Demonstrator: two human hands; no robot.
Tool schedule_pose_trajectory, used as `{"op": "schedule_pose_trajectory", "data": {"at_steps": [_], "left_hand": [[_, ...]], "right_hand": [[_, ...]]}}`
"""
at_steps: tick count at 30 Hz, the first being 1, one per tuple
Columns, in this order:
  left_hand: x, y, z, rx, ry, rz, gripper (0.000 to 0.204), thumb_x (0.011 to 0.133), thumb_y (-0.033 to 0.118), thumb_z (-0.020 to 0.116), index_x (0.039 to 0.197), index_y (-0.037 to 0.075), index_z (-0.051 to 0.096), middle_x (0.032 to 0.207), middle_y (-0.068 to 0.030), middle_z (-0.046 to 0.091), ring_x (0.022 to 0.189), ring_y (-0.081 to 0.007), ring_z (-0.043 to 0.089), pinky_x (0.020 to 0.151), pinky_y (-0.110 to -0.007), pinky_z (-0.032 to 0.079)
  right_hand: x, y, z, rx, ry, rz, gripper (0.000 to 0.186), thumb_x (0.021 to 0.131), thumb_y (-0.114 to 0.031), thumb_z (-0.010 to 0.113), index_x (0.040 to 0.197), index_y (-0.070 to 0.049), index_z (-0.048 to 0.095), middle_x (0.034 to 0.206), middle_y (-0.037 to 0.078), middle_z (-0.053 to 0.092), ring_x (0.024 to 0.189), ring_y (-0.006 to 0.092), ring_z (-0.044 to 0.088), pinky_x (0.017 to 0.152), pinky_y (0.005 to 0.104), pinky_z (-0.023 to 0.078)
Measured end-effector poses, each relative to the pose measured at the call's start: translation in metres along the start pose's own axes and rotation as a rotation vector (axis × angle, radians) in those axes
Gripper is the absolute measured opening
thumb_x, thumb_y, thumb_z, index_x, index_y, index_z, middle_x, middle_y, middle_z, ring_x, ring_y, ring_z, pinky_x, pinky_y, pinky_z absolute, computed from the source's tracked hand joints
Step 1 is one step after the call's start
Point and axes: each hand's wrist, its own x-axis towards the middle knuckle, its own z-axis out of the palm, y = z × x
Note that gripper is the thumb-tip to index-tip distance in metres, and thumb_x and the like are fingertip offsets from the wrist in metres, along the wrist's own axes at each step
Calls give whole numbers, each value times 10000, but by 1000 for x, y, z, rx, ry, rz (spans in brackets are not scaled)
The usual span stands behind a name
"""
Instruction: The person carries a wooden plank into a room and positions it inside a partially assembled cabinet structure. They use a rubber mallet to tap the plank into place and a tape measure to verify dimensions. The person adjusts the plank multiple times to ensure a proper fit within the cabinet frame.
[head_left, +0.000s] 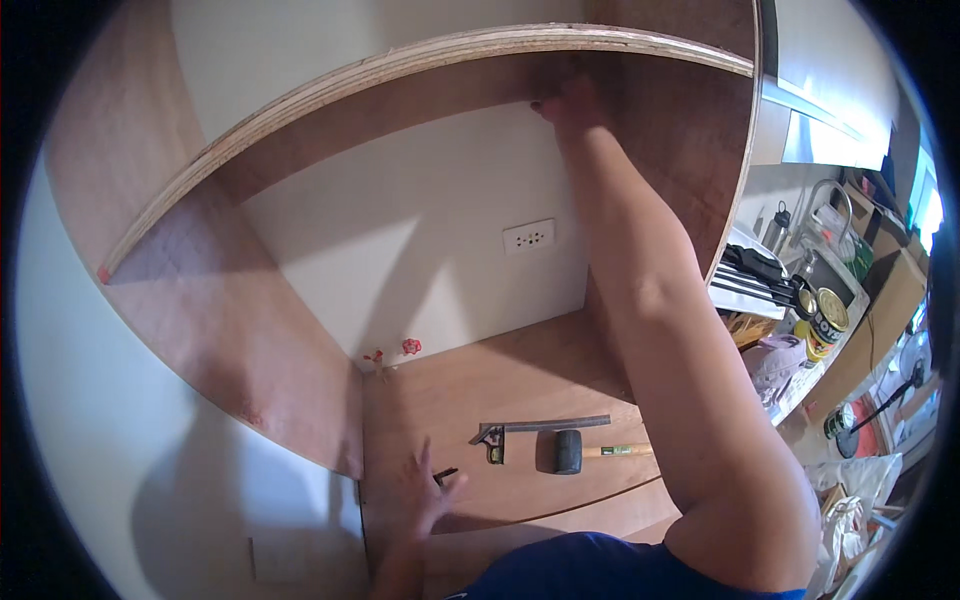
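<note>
My right arm reaches up into a plywood cabinet. My right hand (577, 103) is in shadow under the shelf (440, 58), near the back right corner, thumb out to the left; its other fingers are dim but look stretched upward against the wood. Low down, my left hand (425, 492) is open with fingers spread over the wooden bottom panel (410, 405). A small black pen-like object (446, 474) shows between its thumb and forefinger, apparently not gripped. To its right lie a combination square (545, 424) and a black-headed rubber mallet (568, 452) with a wooden handle.
A wall socket (528, 237) and two red valve handles (411, 346) are on the white back wall. Wooden side panels (250, 330) enclose the space. Outside on the right, a counter holds cans (828, 315), a lilac bag (777, 365) and a faucet (835, 190).
</note>
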Motion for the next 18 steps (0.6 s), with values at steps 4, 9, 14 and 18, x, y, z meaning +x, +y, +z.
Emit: {"op": "schedule_pose_trajectory", "data": {"at_steps": [4, 9, 14, 18], "left_hand": [[117, 33, -117, -447, 262, 106, 925, 868, 320, 812, 1616, 106, 311, 1463, -287, 505, 1366, -402, 491, 1151, -505, 378], [246, 40, -210, -1252, 392, 156, 722, 986, 294, 713, 1574, 53, 371, 1349, -128, 587, 1285, -260, 543, 1142, -441, 381], [378, 79, -303, -2042, 414, -108, 590, 966, 454, 690, 1401, 112, 483, 1161, -129, 568, 998, -260, 596, 805, -417, 485], [417, 61, -339, -2109, 608, -20, 571, 978, 371, 660, 1455, 137, 451, 1234, -128, 565, 1082, -260, 603, 880, -403, 487]], "right_hand": [[-1, -8, 12, 122, -49, -18, 520, 1035, -295, 522, 1517, -110, 459, 1501, 102, 535, 1383, 291, 493, 1167, 462, 396], [5, 10, -30, -49, -21, 27, 435, 1007, -245, 580, 1423, -124, 543, 1395, 109, 594, 1285, 298, 555, 1086, 453, 456], [14, -14, -34, -113, 83, 42, 354, 980, -195, 638, 1330, -138, 627, 1290, 116, 653, 1187, 306, 617, 1005, 444, 516], [5, 18, -5, -81, -10, 140, 393, 976, -225, 657, 1356, -143, 607, 1342, 124, 622, 1213, 322, 601, 1031, 496, 506]]}}
